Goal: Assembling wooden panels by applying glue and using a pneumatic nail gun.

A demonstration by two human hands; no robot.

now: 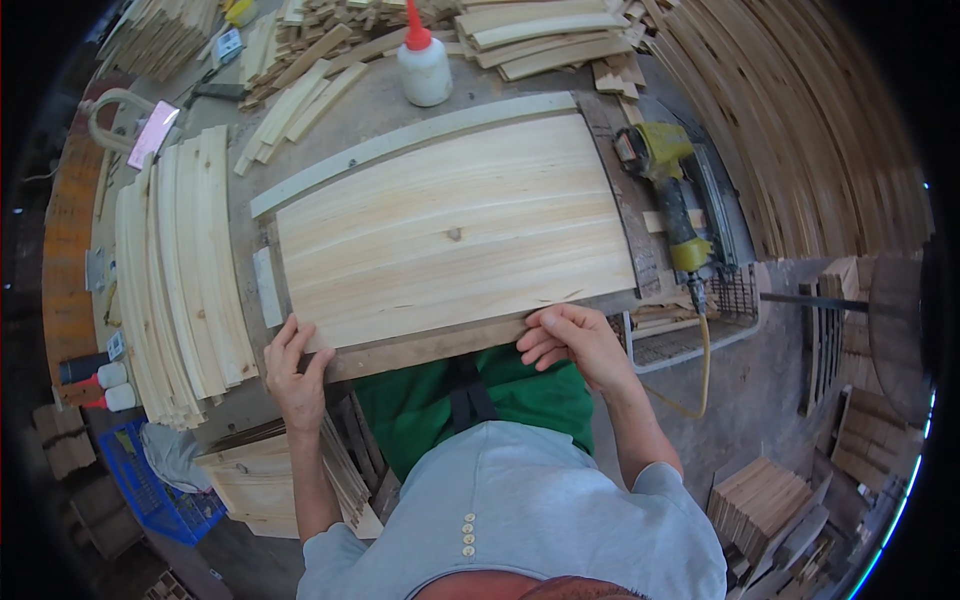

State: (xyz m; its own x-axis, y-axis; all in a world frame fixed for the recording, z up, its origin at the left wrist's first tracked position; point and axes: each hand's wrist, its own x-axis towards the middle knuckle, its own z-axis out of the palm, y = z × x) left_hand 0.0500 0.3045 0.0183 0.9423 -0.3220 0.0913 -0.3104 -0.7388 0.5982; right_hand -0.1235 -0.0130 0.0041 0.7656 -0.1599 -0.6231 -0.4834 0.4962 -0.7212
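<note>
Head view: the pale wooden panel (455, 235) lies flat on the workbench (370, 105); the left hand (297, 375) is at its near-left corner, thumb and fingers parted; the right hand (575, 340), fingers loosely curled, sits by the near edge, contact unclear.

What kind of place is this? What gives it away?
Most likely a woodworking shop: a pale wooden panel, a yellow-and-black nail gun fed by a hose, and long wood strips stacked at the left.
</note>
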